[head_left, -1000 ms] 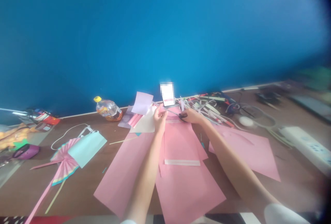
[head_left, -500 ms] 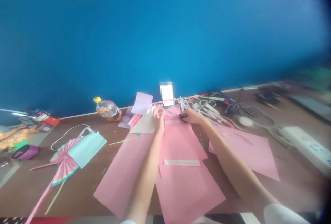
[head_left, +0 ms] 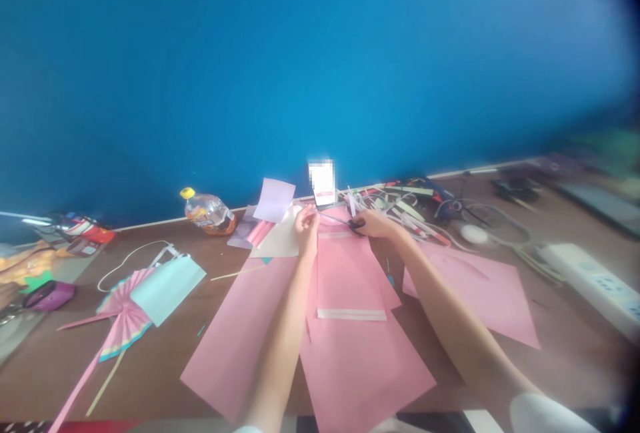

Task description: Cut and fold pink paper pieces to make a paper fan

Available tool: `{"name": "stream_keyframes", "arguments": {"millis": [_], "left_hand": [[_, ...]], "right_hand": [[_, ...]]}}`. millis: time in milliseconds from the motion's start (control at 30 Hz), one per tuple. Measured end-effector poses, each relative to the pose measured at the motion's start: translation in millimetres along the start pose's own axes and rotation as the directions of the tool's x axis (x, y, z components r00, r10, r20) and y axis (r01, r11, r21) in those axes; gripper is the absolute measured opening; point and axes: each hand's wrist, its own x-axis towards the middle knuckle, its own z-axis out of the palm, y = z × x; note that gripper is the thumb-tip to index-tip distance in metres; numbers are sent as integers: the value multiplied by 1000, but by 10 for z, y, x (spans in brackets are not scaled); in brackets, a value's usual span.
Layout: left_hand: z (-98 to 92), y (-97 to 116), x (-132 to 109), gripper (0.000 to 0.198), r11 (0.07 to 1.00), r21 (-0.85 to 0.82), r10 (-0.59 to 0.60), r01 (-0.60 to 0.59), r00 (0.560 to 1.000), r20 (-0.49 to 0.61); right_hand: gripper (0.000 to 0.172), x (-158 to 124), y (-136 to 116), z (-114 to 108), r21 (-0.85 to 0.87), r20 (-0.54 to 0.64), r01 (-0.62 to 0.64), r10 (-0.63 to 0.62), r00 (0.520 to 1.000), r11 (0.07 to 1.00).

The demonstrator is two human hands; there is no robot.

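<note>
My right hand (head_left: 377,223) grips a pair of scissors (head_left: 356,225) by the dark handles, its blades pointing left toward my other hand. At the left blade end, my left hand (head_left: 307,227) is closed in a pinch; what lies between its fingertips is too small to make out. Beneath both hands lies a pink paper sheet (head_left: 350,279) with a pale strip (head_left: 353,315) across its near edge. It rests on a larger pink sheet (head_left: 367,369), and another pink sheet (head_left: 240,339) lies to the left, partly behind my left forearm.
Behind the hands a lit phone (head_left: 325,186) leans near the blue wall. A drink bottle (head_left: 209,213), a lilac paper (head_left: 275,199) and a folded pink fan (head_left: 126,306) are leftward. Paper strips (head_left: 400,209), a pink sheet (head_left: 485,293) and a power strip (head_left: 595,286) lie rightward.
Both hands have shifted very slightly; the scissors' blades now sit a little lower by my left fingertips. The papers stay where they were.
</note>
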Motion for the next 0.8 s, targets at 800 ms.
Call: {"name": "stream_keyframes", "arguments": {"millis": [800], "left_hand": [[-4, -21, 3, 47, 1000, -13, 26, -25, 999, 34]], "right_hand": [[33, -5, -101, 11, 66, -8, 8, -8, 1000, 998]]}}
